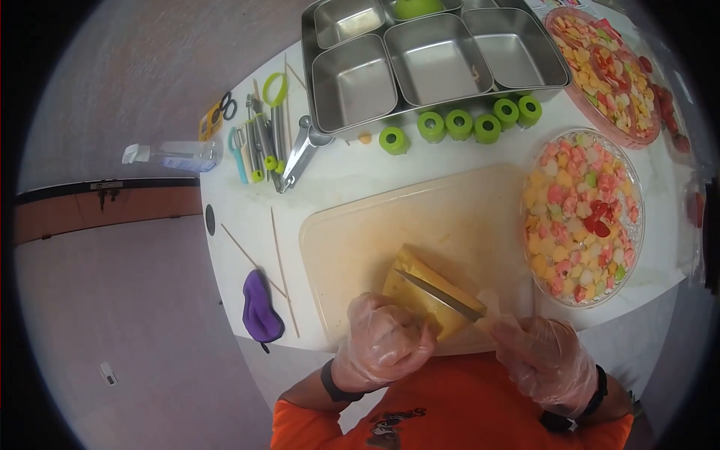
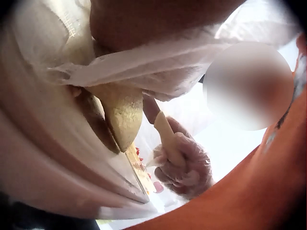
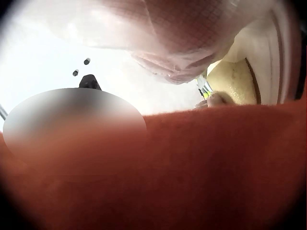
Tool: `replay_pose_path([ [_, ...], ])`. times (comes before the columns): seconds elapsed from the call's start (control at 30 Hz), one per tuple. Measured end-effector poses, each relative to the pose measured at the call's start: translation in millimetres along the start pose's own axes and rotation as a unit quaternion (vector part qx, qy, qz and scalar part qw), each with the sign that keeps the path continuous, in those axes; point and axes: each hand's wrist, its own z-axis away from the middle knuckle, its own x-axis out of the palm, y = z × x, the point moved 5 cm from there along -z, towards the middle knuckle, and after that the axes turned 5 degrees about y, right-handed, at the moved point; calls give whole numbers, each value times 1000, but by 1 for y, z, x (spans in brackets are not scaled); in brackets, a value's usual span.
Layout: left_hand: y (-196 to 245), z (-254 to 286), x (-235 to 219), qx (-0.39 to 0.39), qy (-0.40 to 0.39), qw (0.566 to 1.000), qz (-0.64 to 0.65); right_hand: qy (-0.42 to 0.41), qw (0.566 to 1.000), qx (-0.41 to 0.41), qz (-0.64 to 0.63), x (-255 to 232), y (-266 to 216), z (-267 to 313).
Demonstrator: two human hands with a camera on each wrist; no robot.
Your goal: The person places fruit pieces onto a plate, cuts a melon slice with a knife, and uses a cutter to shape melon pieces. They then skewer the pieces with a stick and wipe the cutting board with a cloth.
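Observation:
A thick piece of yellow fruit lies on the cutting board, slanting across its near side. My gloved left hand holds the fruit at its near left side, fingers curled. In my gloved right hand is a knife, its pale handle showing in the left wrist view. The knife's blade runs lengthwise across the top of the fruit, tip pointing away to the left. The right wrist view shows the fruit beyond the right hand, partly hidden by an orange shirt.
Right of the board stands a glass platter of cut fruit, with another fruit platter behind. A steel tray of bins and several green-topped cutters are at the back. Left are tools, sticks, a purple pouch and a spray bottle.

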Motion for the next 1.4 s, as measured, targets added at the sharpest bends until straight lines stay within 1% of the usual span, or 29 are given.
replay_pose_path([
  [0.07,2,-2,-2,-9,-5,1000,-6,-22,999,8,-33,-1,-2,-3],
  [0.13,1,-1,1,-13,-83,996,-11,-32,998,26,-48,-1,-2,-1],
  [0.17,2,-3,3,-13,-84,996,-9,-40,996,44,-62,0,-1,1],
  [0.23,4,-7,2,-9,-42,999,-27,-42,996,49,-63,0,2,6],
  [0.3,3,-10,5,-6,-56,998,-18,-45,996,50,-66,0,4,7],
  [0.37,3,-10,7,-2,-72,997,-8,-54,997,39,-24,0,3,7],
  [0.4,3,-10,8,-4,-65,998,-12,-54,997,41,-27,0,4,6],
  [0.47,2,-13,9,-7,-60,998,-15,-44,999,10,-27,1,2,3],
  [0.5,3,-20,8,0,-49,999,-4,-45,999,12,-29,3,2,3],
  [0.57,3,-23,8,6,-39,999,7,-23,998,0,-52,4,2,3],
  [0.63,3,-23,8,13,-26,1000,-2,-21,998,2,-59,5,2,4],
  [0.7,3,-23,8,11,-32,999,1,-17,998,3,-64,5,2,5],
  [0.77,3,-23,8,9,-35,999,1,-34,996,13,-76,4,0,4],
  [0.83,2,-22,9,5,-57,998,9,-40,997,6,-67,2,-2,-1],
  [0.9,0,-19,11,4,-48,999,16,-46,997,-2,-59,2,-4,0],
  [0.97,0,-20,9,3,-36,999,24,-66,996,37,-55,4,-2,5],
  [1.0,0,-21,9,7,-46,999,24,-66,996,37,-54,5,-2,6],
  [1.07,2,-20,10,11,-55,998,24,-29,998,19,-52,4,-3,6],
  [1.13,3,-15,9,-4,-54,999,5,-28,998,16,-50,5,-2,8],
  [1.2,4,-14,9,0,-46,999,0,-26,998,12,-49,5,-1,12],
  [1.37,2,-9,9,5,-46,999,4,-40,999,4,19,5,-1,19],
  [1.4,3,-11,9,12,-32,999,-4,-40,999,4,19,4,-2,18],
])
